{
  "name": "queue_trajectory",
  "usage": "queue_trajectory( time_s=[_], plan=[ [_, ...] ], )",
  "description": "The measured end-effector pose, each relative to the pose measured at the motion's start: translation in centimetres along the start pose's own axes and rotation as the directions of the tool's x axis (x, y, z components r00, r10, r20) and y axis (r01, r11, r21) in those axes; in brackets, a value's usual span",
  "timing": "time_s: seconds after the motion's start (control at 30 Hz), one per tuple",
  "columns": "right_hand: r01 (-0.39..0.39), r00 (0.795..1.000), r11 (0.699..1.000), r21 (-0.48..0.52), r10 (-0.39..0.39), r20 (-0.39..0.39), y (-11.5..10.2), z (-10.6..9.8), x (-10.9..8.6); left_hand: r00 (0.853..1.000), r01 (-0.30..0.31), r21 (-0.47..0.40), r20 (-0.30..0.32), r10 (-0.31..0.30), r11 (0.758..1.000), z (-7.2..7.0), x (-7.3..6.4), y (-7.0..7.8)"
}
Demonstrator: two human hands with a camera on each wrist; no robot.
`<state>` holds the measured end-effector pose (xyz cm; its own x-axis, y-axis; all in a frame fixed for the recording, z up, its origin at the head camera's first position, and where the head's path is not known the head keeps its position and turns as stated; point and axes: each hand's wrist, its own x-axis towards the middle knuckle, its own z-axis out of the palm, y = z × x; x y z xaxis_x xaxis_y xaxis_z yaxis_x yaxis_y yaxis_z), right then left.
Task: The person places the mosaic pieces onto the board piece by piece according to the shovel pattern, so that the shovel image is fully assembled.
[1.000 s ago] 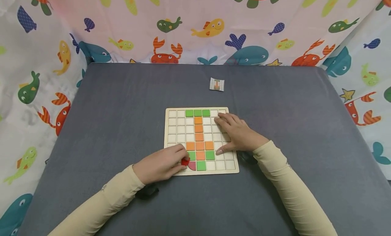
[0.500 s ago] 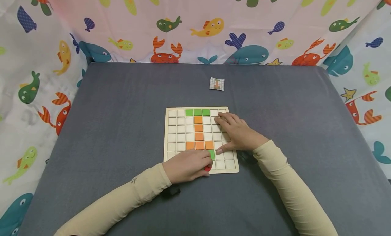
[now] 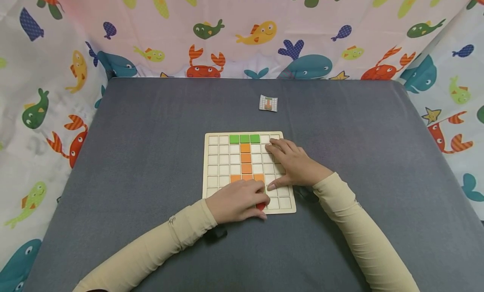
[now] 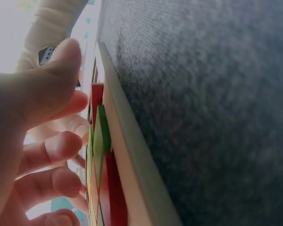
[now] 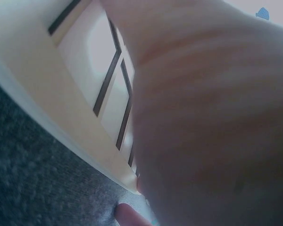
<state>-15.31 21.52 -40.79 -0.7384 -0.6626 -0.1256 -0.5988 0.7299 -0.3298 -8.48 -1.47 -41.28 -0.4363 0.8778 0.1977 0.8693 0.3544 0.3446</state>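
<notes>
A wooden grid board point(image 3: 224, 154) lies on the grey table, with green tiles point(image 3: 244, 139) in its far row and orange tiles point(image 3: 246, 158) down the middle. My left hand point(image 3: 239, 201) is over the near rows, its index fingertip touching a red tile point(image 3: 261, 206) with a rounded edge. In the left wrist view that red tile point(image 4: 97, 96) sits in the board beside a green tile point(image 4: 102, 136) and a darker red one point(image 4: 114, 188); the thumb point(image 4: 61, 66) is apart from it. My right hand point(image 3: 296, 164) rests spread on the board's right side. The left hand hides several near cells.
A small pattern card point(image 3: 268, 103) lies beyond the board. The grey cloth-covered table point(image 3: 159, 128) surrounds the board. A curtain point(image 3: 162, 31) printed with sea animals hangs at the back and sides.
My left hand has carried the red tile rightward along the board's near row, and the thumb has since loosened from it. My right hand has stayed in place.
</notes>
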Motion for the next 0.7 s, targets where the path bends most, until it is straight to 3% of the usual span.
queue_trajectory(
  time_s=[0.43,0.7],
  plan=[
    [-0.004,1.000,1.000,0.011,0.004,0.007,-0.12,0.01,0.11,0.999,0.003,-0.022,-0.054,-0.004,1.000,0.10,-0.19,-0.68],
    [0.007,1.000,1.000,0.006,-0.007,-0.001,-0.24,0.01,0.09,0.999,0.025,-0.025,-0.030,-0.026,0.999,0.06,-0.32,-0.82]
  ],
)
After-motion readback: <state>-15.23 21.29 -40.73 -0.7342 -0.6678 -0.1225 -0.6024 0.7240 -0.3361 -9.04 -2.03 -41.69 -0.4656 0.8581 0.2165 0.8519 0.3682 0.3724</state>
